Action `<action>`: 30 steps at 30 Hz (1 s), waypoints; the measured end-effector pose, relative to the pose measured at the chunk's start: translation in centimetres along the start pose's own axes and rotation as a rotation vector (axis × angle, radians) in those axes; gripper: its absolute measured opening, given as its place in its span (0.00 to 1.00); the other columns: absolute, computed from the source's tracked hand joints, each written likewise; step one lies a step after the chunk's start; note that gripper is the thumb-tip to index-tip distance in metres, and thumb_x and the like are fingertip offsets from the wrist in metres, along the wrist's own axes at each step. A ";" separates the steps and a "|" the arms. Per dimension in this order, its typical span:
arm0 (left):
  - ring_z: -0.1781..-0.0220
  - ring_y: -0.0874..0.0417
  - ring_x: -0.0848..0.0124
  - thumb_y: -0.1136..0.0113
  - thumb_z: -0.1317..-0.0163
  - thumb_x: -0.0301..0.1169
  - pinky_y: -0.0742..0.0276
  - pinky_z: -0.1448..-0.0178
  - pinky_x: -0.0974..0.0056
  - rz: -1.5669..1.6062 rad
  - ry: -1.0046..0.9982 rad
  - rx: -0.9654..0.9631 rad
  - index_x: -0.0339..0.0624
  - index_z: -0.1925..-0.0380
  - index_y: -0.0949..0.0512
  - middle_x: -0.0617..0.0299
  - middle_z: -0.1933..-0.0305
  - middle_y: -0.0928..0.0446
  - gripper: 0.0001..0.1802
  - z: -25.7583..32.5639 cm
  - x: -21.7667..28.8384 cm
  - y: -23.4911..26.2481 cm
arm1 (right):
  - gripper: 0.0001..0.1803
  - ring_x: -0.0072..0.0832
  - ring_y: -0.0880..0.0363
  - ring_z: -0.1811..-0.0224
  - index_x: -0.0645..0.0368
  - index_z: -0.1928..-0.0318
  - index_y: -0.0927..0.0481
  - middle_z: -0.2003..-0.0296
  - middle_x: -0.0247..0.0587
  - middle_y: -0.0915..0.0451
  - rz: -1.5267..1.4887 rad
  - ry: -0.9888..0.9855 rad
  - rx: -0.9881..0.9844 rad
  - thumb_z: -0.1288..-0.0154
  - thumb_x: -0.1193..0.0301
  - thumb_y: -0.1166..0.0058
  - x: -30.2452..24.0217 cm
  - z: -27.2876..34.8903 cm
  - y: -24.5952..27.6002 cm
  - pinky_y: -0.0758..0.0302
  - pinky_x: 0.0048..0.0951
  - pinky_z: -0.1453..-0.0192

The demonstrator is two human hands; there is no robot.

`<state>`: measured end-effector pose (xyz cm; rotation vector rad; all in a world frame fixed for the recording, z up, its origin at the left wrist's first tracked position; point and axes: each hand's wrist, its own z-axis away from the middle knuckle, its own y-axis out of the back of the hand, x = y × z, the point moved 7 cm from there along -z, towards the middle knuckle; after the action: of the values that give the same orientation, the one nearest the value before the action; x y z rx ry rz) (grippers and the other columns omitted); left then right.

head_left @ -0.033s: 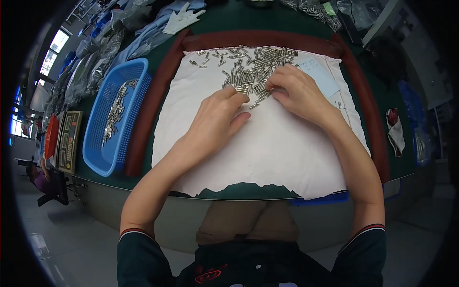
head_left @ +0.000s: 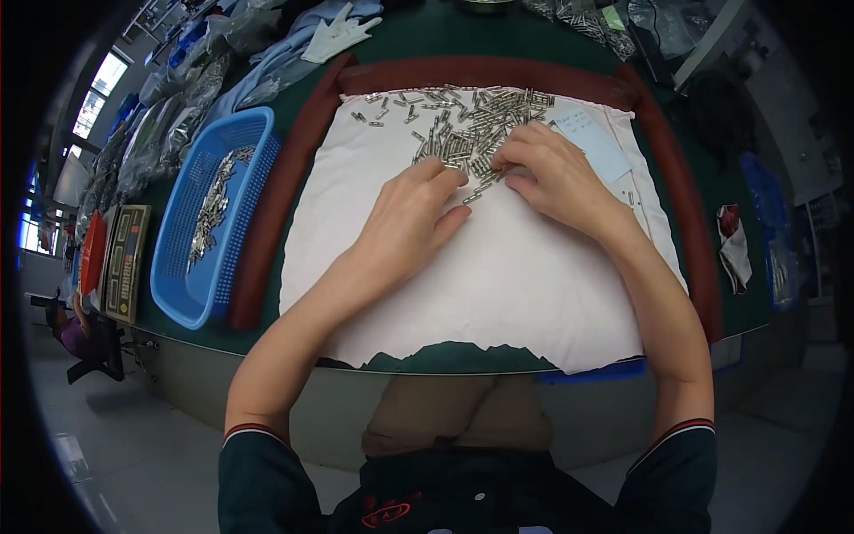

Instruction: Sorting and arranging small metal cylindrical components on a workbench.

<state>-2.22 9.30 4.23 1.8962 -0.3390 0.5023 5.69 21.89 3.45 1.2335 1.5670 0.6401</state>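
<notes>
Small shiny metal cylinders [head_left: 463, 142] lie in a loose heap on a white cloth [head_left: 463, 276]. At the heap's near left edge is my left hand [head_left: 409, 209], its fingers bent over the cylinders and its thumb held apart. My right hand [head_left: 556, 182] rests at the heap's right side, thumb and index finger drawn together. Whatever lies between those fingertips is too small to make out. A few cylinders [head_left: 473, 198] lie between the two hands. Beside the right hand, a pale blue paper slip [head_left: 594, 147] with handwriting lies on the cloth.
Dark red padded rails [head_left: 480, 71] border the cloth at its back and sides. To the left stands a blue plastic basket [head_left: 258, 191] with more metal pieces. A white glove [head_left: 341, 36] and plastic bags lie beyond. Far left, a person [head_left: 76, 329] sits on a chair.
My left hand has shifted slightly to the right along the heap's edge. The right hand and the cylinders look nearly unchanged.
</notes>
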 end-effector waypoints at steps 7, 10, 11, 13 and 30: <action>0.66 0.22 0.58 0.37 0.45 0.22 0.25 0.62 0.57 0.052 -0.060 0.137 0.33 0.62 0.22 0.53 0.64 0.26 0.10 -0.7 -1.2 -2.7 | 0.05 0.38 0.27 0.56 0.59 0.64 0.19 0.65 0.39 0.23 -0.049 0.063 0.016 0.43 0.75 0.41 -0.1 -0.1 -0.7 0.29 0.37 0.50; 0.67 0.22 0.56 0.37 0.45 0.21 0.26 0.63 0.57 0.056 -0.087 0.136 0.33 0.65 0.22 0.53 0.65 0.26 0.07 -0.6 -0.9 -2.3 | 0.05 0.38 0.27 0.57 0.59 0.64 0.19 0.66 0.39 0.23 -0.063 0.059 0.007 0.43 0.75 0.41 -0.1 -0.3 -0.9 0.29 0.37 0.50; 0.68 0.22 0.56 0.37 0.45 0.21 0.26 0.64 0.58 0.083 -0.081 0.107 0.33 0.67 0.22 0.53 0.66 0.26 0.06 -0.6 -0.7 -2.3 | 0.05 0.38 0.27 0.57 0.59 0.64 0.19 0.66 0.39 0.23 -0.061 0.061 -0.001 0.43 0.75 0.41 0.0 -0.3 -1.1 0.29 0.37 0.50; 0.69 0.22 0.56 0.37 0.46 0.21 0.26 0.65 0.58 0.129 -0.048 0.091 0.34 0.68 0.22 0.53 0.67 0.26 0.06 -0.1 -0.9 -2.1 | 0.07 0.39 0.27 0.59 0.61 0.65 0.21 0.67 0.40 0.24 -0.069 0.071 0.048 0.46 0.77 0.39 0.1 -0.1 -1.0 0.29 0.36 0.55; 0.70 0.25 0.66 0.34 0.49 0.27 0.26 0.64 0.63 0.288 0.157 -0.093 0.34 0.60 0.25 0.58 0.71 0.26 0.17 1.4 -1.3 -0.8 | 0.07 0.37 0.23 0.66 0.65 0.71 0.19 0.73 0.44 0.20 -0.332 -0.229 -0.087 0.44 0.73 0.41 -2.0 0.9 -1.3 0.26 0.36 0.59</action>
<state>-2.75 8.30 2.48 1.7142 -0.5260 0.8096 5.98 19.42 2.73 0.9191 1.4891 0.3356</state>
